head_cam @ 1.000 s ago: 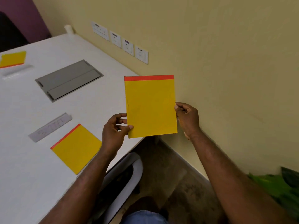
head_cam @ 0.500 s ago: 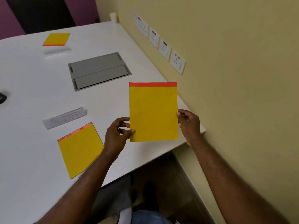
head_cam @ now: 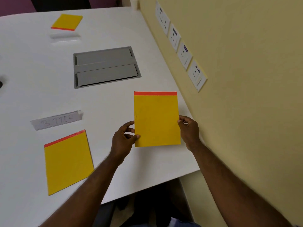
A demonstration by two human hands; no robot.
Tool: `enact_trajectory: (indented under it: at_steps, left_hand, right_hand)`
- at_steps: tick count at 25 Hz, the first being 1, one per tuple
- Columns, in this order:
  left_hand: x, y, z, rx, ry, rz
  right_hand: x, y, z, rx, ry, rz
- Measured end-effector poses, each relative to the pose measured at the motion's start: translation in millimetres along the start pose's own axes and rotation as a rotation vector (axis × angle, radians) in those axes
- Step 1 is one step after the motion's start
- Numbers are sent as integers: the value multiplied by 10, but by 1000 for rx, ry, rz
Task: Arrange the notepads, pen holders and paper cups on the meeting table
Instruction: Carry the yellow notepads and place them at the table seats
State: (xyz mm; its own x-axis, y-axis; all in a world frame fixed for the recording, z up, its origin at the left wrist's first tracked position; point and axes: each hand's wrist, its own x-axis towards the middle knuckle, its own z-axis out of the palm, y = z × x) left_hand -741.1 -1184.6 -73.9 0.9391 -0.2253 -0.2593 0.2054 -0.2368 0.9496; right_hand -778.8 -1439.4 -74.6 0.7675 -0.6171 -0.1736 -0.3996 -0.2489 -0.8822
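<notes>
I hold a yellow notepad with a red top strip (head_cam: 156, 119) above the white meeting table (head_cam: 114, 102), near its right corner. My left hand (head_cam: 123, 140) pinches its lower left edge and my right hand (head_cam: 188, 131) grips its lower right edge. A second yellow notepad (head_cam: 67, 161) lies flat at the near left. A third notepad (head_cam: 67, 22) lies at the far side. A clear name plate (head_cam: 56, 120) stands behind the near notepad, another clear holder (head_cam: 64, 37) by the far one. A paper cup (head_cam: 133, 2) stands at the far corner by the wall.
A grey cable hatch (head_cam: 106, 67) is set into the tabletop's middle. The yellow wall (head_cam: 237, 79) with several sockets (head_cam: 184, 54) runs along the table's right edge. A dark object (head_cam: 0, 84) peeks in at the left edge. Dark chairs stand beyond the far edge.
My view has swung left and down over the table. The held notepad has come from beside the wall to above the table's right corner, both hands still on it.
</notes>
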Motion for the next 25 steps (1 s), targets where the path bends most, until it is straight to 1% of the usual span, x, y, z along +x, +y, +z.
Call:
enact_trajectory:
  at_steps: [7,13,19,25]
  left_hand:
    - [663,-73,681,51,33,-66]
    - [1097,-280,1094,14,39,-190]
    - [1405,-422,1285,43,35,-216]
    - [1523,-464,1462,83,13,-212]
  right_hand:
    - [933,271,93,-137,-73,68]
    - [1415,483,253,-305,-105,209]
    - [1673,499,337,-460,-149,208]
    - [1639,592,394,-682,-172,101]
